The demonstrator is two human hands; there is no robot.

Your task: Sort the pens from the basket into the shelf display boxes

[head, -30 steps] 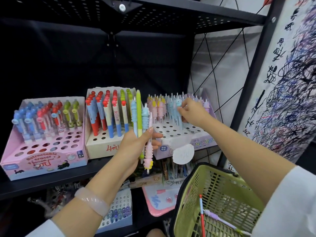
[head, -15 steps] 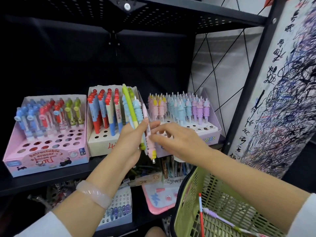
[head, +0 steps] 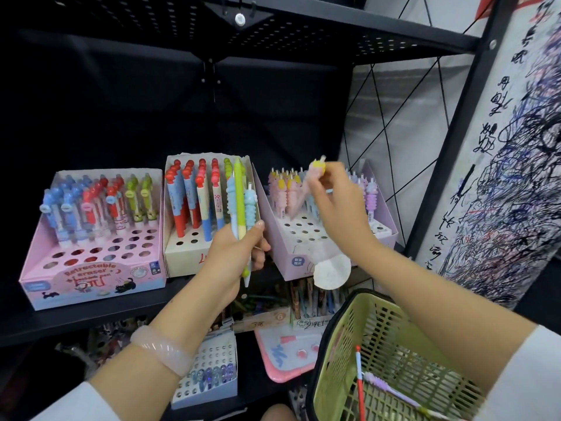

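With the right hand (head: pixel 331 196) pinching the pink unicorn pen (head: pixel 303 189) over the lilac display box (head: pixel 283 256), it needed lowering tip-first into a free hole among the pink ones, while the left hand (head: pixel 233 253) gripped three spare pens (head: pixel 241 205).

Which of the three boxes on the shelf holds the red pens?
The middle cream box; the pink box beside it holds erasers, the lilac box pastel pens.

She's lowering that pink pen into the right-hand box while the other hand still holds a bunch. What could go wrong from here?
1. The pink pen in the right hand is tilted and blurred over the lilac box; it may miss a hole or knock standing pens.
2. The left hand grips several pens loosely fanned; one could slip.
3. The green basket hangs off the right arm and may swing.
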